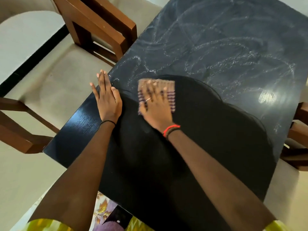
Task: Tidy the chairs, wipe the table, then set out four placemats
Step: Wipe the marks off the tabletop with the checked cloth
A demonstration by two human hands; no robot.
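Cloth (170, 99), striped and folded, lies on the dark table (216, 47) near its left edge, flat under the right hand (155, 101). That hand presses down with fingers spread and fairly straight, not curled round the cloth, and it looks blurred. The arm reaches forward with a red and a black band (171, 129) at the wrist. Just beside it the left hand (106, 99) rests palm-down on the table's left edge, fingers straight and close together. Pale streaks cover the far half of the tabletop. Wooden chairs (100, 27) stand along the sides
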